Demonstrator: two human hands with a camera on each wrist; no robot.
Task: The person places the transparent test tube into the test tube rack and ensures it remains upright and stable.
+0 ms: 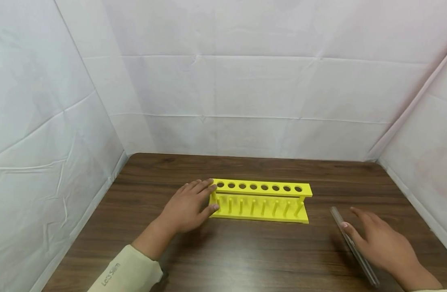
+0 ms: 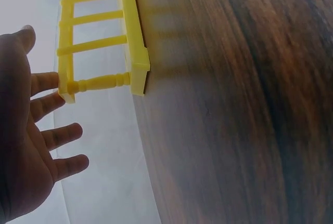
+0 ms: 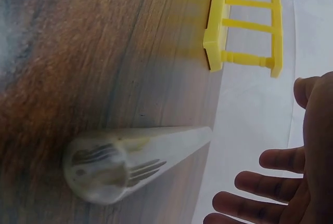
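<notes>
A yellow test tube rack (image 1: 270, 217) stands upright on the table, with a row of round holes along its top rail and a row of pegs on its base. My left hand (image 1: 188, 209) is at its left end. Two of the fingers (image 2: 46, 104) meet the end of the top rail, and the thumb stays apart from it. To the right of the rack lies a long, clear tube (image 1: 360, 257), its wide end (image 3: 96, 169) nearest me. Over this tube hovers my right hand (image 1: 383, 241), fingers extended and thumb apart, gripping nothing.
The dark wood-grain table (image 1: 267, 259) carries the rack and the tube. White creased sheeting (image 1: 245, 89) hangs behind the table's far edge and along its left and right sides.
</notes>
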